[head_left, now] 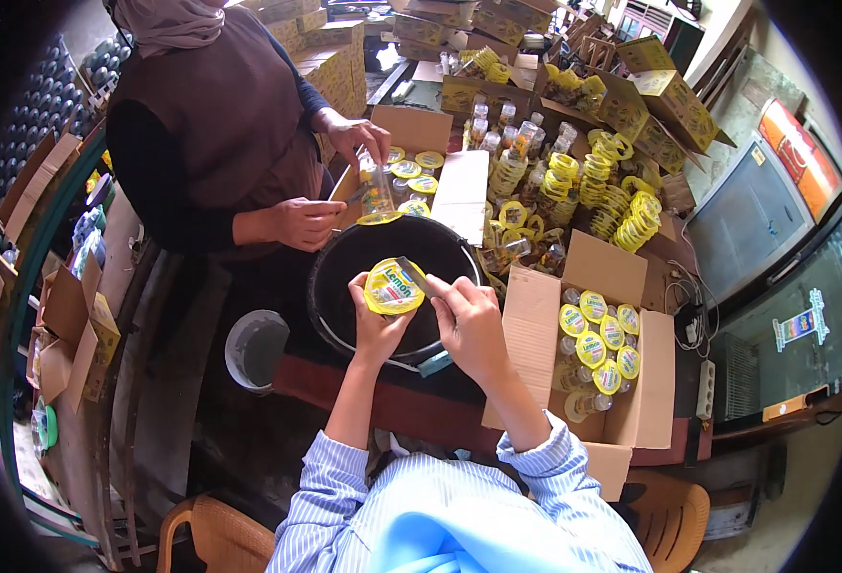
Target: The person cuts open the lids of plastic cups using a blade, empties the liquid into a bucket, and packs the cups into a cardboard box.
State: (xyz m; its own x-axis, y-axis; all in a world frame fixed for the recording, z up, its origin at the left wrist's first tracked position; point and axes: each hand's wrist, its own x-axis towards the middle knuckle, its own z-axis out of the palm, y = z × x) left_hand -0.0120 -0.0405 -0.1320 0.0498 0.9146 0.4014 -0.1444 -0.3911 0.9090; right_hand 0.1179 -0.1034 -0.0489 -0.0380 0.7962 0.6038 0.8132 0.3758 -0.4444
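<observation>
My left hand [371,327] holds a clear cup topped with a round yellow lid [388,286] over a large black bucket [330,325]. My right hand [466,320] is closed round a flat metal blade [413,272], which lies against that lid. Across the bucket, a co-worker [201,134] holds a clear cup [377,196] on its side in one hand and a thin tool in the other. An open carton [526,344] at my right holds several cups with yellow lids [593,349].
A grey pail [255,351] stands at lower left. Piles of bottles and stacked yellow rings [621,210] cover the table's back right, with cartons [669,95] behind. An appliance with a glass door [746,229] is at the right. Plastic chairs [206,535] are near me.
</observation>
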